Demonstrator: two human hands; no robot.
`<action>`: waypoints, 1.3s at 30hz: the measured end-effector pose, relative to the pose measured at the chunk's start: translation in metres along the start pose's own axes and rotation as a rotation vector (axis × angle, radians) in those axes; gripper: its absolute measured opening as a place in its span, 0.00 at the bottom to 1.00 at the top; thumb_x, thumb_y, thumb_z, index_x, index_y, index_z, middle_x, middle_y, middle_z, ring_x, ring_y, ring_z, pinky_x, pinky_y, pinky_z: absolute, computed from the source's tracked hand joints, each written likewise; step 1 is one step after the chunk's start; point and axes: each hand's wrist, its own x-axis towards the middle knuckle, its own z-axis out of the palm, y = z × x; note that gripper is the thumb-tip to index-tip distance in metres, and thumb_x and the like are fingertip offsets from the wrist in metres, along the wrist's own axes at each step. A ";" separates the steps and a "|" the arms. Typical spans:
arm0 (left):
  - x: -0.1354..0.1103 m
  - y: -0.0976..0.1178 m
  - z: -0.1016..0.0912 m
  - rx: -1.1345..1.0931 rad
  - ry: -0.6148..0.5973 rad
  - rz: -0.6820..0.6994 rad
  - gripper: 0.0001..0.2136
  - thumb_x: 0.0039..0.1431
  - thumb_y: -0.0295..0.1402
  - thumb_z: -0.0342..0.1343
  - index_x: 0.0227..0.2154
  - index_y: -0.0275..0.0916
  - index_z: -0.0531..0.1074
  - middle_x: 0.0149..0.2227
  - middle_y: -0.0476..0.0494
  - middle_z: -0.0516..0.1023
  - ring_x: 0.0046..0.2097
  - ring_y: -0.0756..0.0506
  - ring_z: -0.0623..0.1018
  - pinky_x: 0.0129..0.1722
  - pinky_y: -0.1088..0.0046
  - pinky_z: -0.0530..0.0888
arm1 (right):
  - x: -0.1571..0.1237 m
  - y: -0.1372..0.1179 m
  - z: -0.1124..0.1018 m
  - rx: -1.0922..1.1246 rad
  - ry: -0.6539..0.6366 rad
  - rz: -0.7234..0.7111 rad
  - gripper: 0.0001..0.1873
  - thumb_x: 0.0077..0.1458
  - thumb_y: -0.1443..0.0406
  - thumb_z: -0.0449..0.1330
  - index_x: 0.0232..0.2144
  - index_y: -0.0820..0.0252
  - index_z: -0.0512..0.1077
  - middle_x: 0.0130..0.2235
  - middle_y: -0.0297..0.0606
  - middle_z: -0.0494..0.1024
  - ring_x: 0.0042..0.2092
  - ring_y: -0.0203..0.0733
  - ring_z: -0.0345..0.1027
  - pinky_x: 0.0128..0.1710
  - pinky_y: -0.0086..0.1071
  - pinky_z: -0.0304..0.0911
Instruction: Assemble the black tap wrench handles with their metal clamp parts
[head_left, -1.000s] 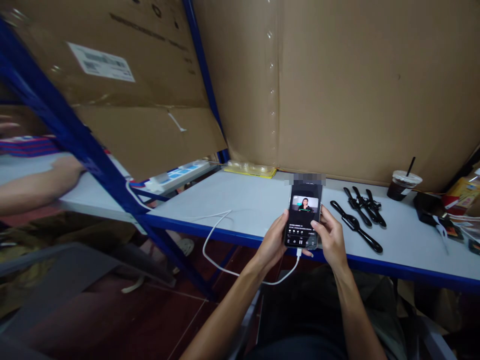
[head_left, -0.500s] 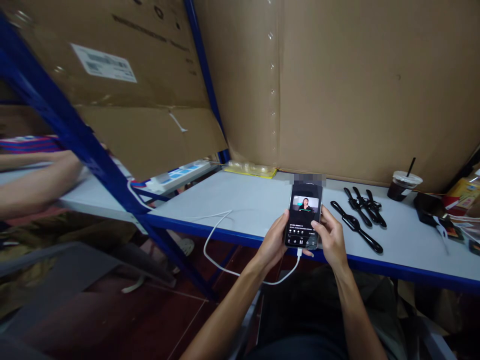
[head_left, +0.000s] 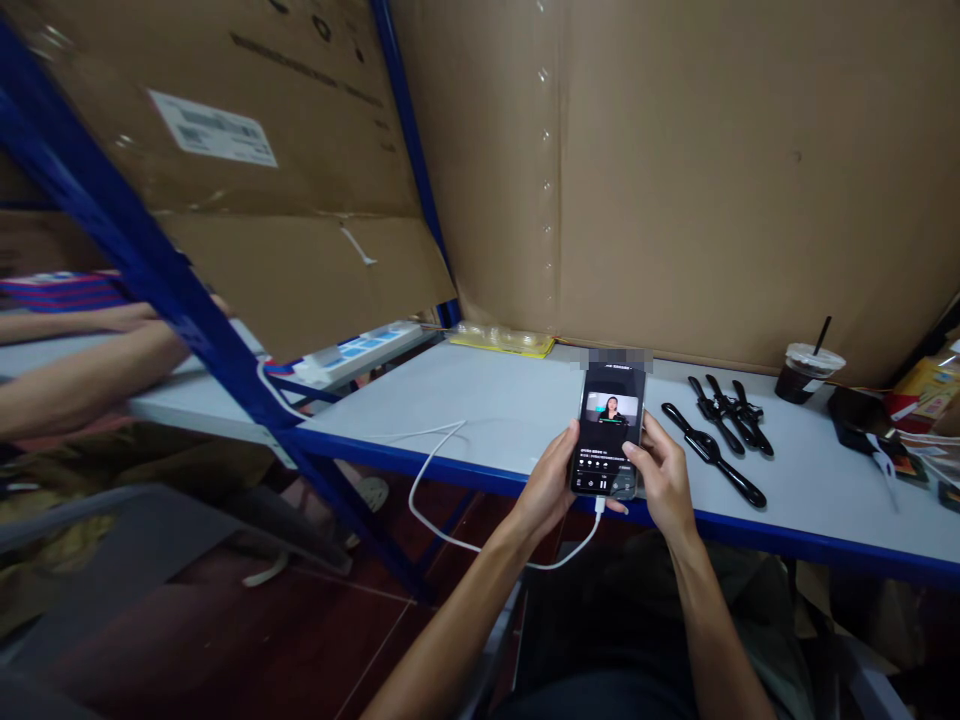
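A smartphone [head_left: 609,440] with a lit, dark screen showing a small video is held upright above the table's front edge. My left hand [head_left: 550,475] grips its left side, the thumb along the edge. My right hand [head_left: 663,478] is closed on its right side, with the thumb over the lower right of the screen. The other fingers are mostly hidden behind the phone. A white charging cable [head_left: 427,505] is plugged into its bottom end and loops left onto the table. Right of my right hand lies a black two-handled tool [head_left: 712,455], perhaps a spokeshave.
Several similar black tools [head_left: 727,415] lie behind it on the grey table [head_left: 817,490]. A lidded drink cup [head_left: 808,372] with a straw stands further right, near a black tray [head_left: 855,418]. Clear plastic packaging [head_left: 499,338] lies at the back. Left, beyond a blue post [head_left: 187,310], is another person's arm [head_left: 97,375].
My hands and the phone stay nearly still. The other person's arm at the left has shifted slightly to the right. The view has moved a little.
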 end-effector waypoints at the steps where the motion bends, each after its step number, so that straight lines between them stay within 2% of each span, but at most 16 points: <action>1: 0.000 0.000 0.000 0.000 -0.002 -0.002 0.25 0.60 0.52 0.64 0.46 0.33 0.78 0.41 0.38 0.82 0.40 0.41 0.81 0.34 0.69 0.80 | 0.000 0.000 0.000 -0.003 0.000 0.003 0.23 0.61 0.59 0.60 0.57 0.58 0.73 0.46 0.38 0.83 0.44 0.47 0.75 0.43 0.37 0.69; 9: 0.000 -0.001 -0.001 0.008 -0.015 0.003 0.25 0.59 0.52 0.64 0.47 0.33 0.78 0.42 0.38 0.82 0.42 0.40 0.81 0.36 0.68 0.80 | 0.000 -0.001 0.000 0.002 0.001 0.009 0.23 0.60 0.58 0.60 0.56 0.58 0.73 0.46 0.39 0.83 0.44 0.47 0.76 0.44 0.37 0.68; 17: -0.001 0.000 0.000 0.010 -0.011 -0.002 0.25 0.58 0.53 0.64 0.46 0.33 0.78 0.42 0.38 0.82 0.41 0.40 0.81 0.34 0.67 0.81 | 0.000 0.000 0.000 0.000 0.005 0.001 0.23 0.61 0.59 0.60 0.56 0.58 0.73 0.47 0.39 0.82 0.45 0.48 0.76 0.45 0.37 0.69; 22: -0.001 0.000 0.000 0.004 -0.003 -0.013 0.26 0.58 0.53 0.65 0.46 0.34 0.78 0.40 0.39 0.82 0.40 0.40 0.81 0.33 0.68 0.80 | 0.000 0.002 -0.002 0.022 -0.006 0.002 0.23 0.60 0.59 0.60 0.57 0.58 0.73 0.49 0.39 0.82 0.48 0.49 0.76 0.48 0.38 0.69; 25: -0.001 0.000 0.000 -0.008 0.005 -0.005 0.26 0.57 0.52 0.65 0.47 0.33 0.79 0.40 0.39 0.82 0.41 0.40 0.81 0.36 0.68 0.80 | -0.001 0.003 -0.002 0.028 -0.005 0.014 0.24 0.60 0.59 0.61 0.58 0.58 0.72 0.50 0.40 0.82 0.51 0.50 0.75 0.50 0.40 0.69; 28: -0.001 0.000 0.001 -0.022 0.007 0.005 0.25 0.58 0.52 0.65 0.47 0.33 0.79 0.40 0.40 0.82 0.42 0.41 0.81 0.37 0.68 0.80 | -0.002 0.001 -0.002 0.029 -0.006 0.031 0.27 0.60 0.58 0.60 0.60 0.59 0.70 0.51 0.41 0.81 0.51 0.50 0.75 0.51 0.41 0.69; 31: -0.001 -0.001 0.001 -0.019 -0.008 -0.010 0.25 0.59 0.52 0.64 0.48 0.34 0.78 0.40 0.39 0.82 0.40 0.41 0.81 0.35 0.67 0.80 | -0.006 -0.004 -0.004 0.024 -0.065 0.057 0.31 0.59 0.60 0.61 0.63 0.58 0.66 0.54 0.42 0.79 0.52 0.50 0.74 0.53 0.41 0.69; 36: 0.001 -0.003 0.000 -0.036 0.051 0.057 0.27 0.56 0.53 0.66 0.46 0.33 0.79 0.42 0.40 0.83 0.44 0.42 0.80 0.42 0.71 0.77 | -0.014 -0.007 -0.006 -0.008 -0.210 0.073 0.51 0.49 0.67 0.68 0.71 0.49 0.52 0.67 0.40 0.65 0.62 0.50 0.66 0.57 0.41 0.68; 39: 0.002 -0.004 0.000 -0.048 0.056 0.049 0.26 0.56 0.53 0.67 0.47 0.34 0.80 0.43 0.40 0.83 0.46 0.42 0.80 0.45 0.70 0.75 | -0.015 -0.005 -0.006 -0.034 -0.203 0.084 0.53 0.48 0.69 0.68 0.72 0.49 0.50 0.68 0.40 0.64 0.63 0.50 0.65 0.57 0.41 0.69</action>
